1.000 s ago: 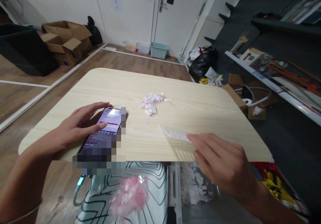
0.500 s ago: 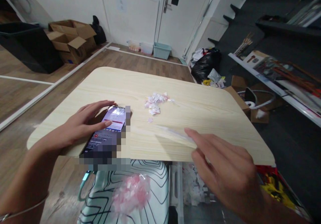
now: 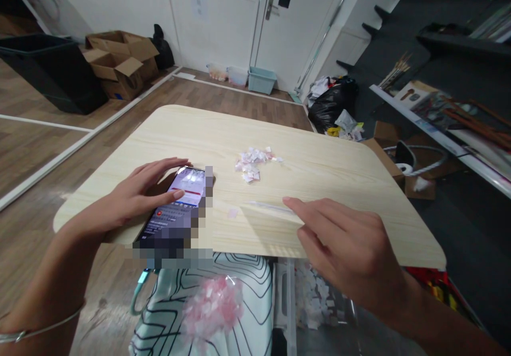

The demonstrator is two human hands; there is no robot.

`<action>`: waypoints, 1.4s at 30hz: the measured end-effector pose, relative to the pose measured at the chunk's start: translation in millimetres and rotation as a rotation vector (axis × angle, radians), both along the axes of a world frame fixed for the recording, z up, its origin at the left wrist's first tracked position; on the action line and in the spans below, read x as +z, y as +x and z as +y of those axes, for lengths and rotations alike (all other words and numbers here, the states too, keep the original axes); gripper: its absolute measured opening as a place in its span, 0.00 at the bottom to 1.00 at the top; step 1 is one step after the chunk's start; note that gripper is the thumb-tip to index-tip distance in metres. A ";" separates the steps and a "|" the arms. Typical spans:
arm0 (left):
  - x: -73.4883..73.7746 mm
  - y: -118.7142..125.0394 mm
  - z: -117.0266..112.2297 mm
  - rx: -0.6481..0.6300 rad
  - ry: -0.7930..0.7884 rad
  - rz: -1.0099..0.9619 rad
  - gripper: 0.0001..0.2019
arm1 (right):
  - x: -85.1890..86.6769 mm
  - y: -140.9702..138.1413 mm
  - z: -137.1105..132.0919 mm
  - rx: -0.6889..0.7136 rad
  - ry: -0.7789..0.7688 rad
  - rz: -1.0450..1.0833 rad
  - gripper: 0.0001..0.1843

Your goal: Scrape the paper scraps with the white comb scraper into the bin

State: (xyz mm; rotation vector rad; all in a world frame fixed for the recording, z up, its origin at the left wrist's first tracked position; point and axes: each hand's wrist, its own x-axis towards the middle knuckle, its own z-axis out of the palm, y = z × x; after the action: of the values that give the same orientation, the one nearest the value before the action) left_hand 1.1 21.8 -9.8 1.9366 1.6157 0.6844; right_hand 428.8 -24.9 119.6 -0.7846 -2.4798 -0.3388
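My left hand [image 3: 139, 196] lies over a smartphone [image 3: 187, 185] on the table, fingers stretched toward its far edge and thumb on the lit screen. Part of the phone is pixelated. Above the table's front part, my right hand [image 3: 339, 239] pinches a thin, clear plastic strip [image 3: 267, 207]; it points left and its exact kind is unclear. Just left of the strip's tip is a small pink paper square [image 3: 232, 213]. Farther back lies a loose pile of pale pink and white paper bits [image 3: 253, 162].
The pale wooden table [image 3: 327, 170] spans the middle. Below its front edge, a clear bag of pink paper bits [image 3: 215, 305] rests on a patterned cushion [image 3: 255, 292]. Beside it stands a clear plastic box [image 3: 291, 303] holding white paper pieces. Cardboard boxes [image 3: 123, 60] stand back left.
My right hand and the clear strip have moved left. The small pink square has shifted from near the pile toward me. My left hand keeps its place on the phone.
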 end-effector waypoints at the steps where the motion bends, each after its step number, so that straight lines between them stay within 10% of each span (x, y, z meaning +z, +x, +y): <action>1: 1.0 0.5 -0.4 -0.001 -0.022 -0.032 0.42 | 1.1 1.1 -0.1 0.001 -0.007 0.000 0.19; 42: 3.2 2.0 0.5 0.024 -0.067 -0.144 0.43 | 7.1 11.4 1.3 0.021 -0.039 -0.071 0.18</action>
State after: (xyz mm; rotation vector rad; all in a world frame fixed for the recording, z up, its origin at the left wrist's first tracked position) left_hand 3.1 22.3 -6.6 1.7808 1.5563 0.7521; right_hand 440.3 -23.5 126.8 -0.7740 -2.5663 -0.3167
